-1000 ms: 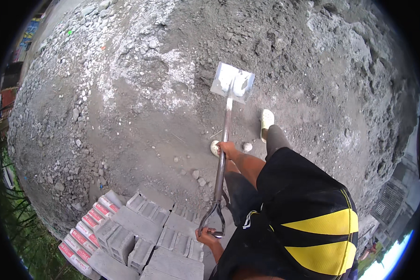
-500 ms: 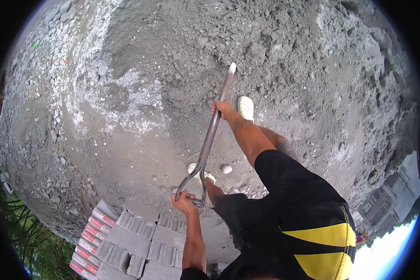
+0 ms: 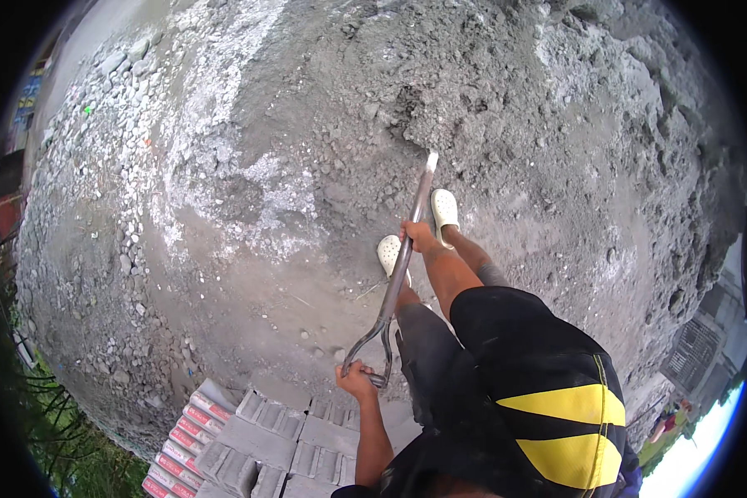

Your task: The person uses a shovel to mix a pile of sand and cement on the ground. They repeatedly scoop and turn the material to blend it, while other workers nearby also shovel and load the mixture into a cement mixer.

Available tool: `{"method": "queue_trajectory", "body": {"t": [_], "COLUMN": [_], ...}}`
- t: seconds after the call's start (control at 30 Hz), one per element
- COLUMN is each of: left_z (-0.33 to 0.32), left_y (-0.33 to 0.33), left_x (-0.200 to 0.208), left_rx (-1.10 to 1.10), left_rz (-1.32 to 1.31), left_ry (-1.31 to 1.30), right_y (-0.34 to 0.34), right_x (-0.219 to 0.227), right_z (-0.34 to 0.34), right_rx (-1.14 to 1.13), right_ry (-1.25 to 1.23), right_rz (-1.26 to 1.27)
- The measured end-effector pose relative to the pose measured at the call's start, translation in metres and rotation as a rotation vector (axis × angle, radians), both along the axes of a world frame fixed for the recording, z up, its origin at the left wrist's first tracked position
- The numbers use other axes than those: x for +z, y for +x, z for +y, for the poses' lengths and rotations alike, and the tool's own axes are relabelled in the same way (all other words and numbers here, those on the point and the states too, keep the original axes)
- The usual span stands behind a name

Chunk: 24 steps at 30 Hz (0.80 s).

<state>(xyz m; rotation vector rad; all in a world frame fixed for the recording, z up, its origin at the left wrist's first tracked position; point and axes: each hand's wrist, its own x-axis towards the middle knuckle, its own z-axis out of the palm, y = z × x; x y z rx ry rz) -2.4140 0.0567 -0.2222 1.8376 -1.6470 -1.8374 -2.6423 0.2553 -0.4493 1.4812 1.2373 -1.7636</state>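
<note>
I hold a shovel with both hands, its shaft slanting up and away from me. My left hand is closed round the grip of the D-shaped handle at the lower end. Farther up, my right hand wraps round the metal shaft. The shovel's far end runs into loose grey sandy soil, and the blade is hidden there. Just beside the shaft are my two feet in pale perforated clogs, one clog to its right and the other clog partly behind it.
Grey hollow concrete blocks are stacked at the lower left, next to a pile of red-and-white bags. Pebbles and stones cover the ground at the left. A lumpy bank of soil rises at the upper right.
My left foot has stepped forward, close to the right one. Both hands keep their grip on the shovel, whose far end now meets the soil beside a small dark hollow. The view has shifted.
</note>
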Motion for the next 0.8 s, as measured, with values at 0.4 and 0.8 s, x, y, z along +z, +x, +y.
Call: {"method": "queue_trajectory", "body": {"t": [0.4, 0.8], "left_z": [-0.136, 0.055], "left_y": [-0.040, -0.031], "left_x": [0.127, 0.135], "left_rx": [-0.711, -1.710], "left_rz": [0.201, 0.333], "left_ry": [-0.184, -0.014], "right_y": [0.099, 0.397], "right_x": [0.106, 0.125], "right_z": [-0.044, 0.092], "right_rx": [-0.625, -1.740], "right_ry": [-0.251, -0.087], "right_rz": [0.130, 0.340]}}
